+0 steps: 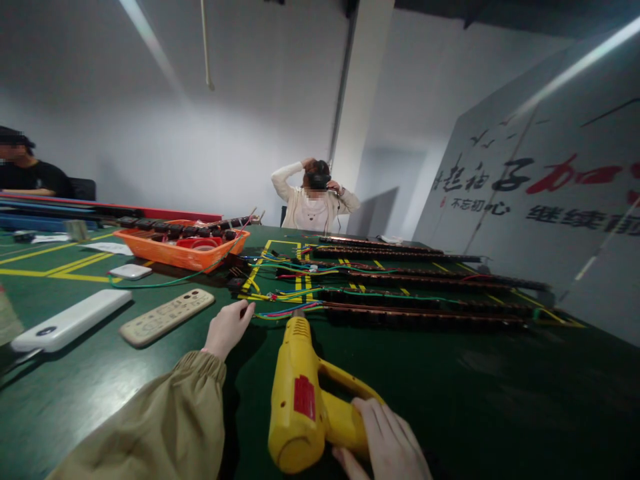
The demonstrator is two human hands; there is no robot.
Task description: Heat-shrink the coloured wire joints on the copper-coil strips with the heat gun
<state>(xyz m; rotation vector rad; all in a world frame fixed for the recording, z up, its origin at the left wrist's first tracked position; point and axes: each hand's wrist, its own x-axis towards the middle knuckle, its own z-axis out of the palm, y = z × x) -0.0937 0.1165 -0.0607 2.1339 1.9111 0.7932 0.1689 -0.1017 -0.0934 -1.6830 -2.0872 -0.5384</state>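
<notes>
My right hand (pixel 387 437) is wrapped round the handle of a yellow heat gun (pixel 295 393) with a red label. The gun's nozzle points away from me, close to a bundle of coloured wires (pixel 290 311). These wires run out of the left end of the nearest long dark strip (pixel 425 317). To the left of the nozzle, my left hand (pixel 230 330) is closed with its fingertips at the loose ends of the wires. Several similar strips with green and yellow wires lie parallel behind it.
An orange basket (pixel 165 251) of dark parts stands at the back left. A beige remote control (pixel 167 317), a white power bank (pixel 75 320) and a small white box (pixel 131 271) lie left of my arm. One person (pixel 315 200) sits opposite; another (pixel 30 170) is far left.
</notes>
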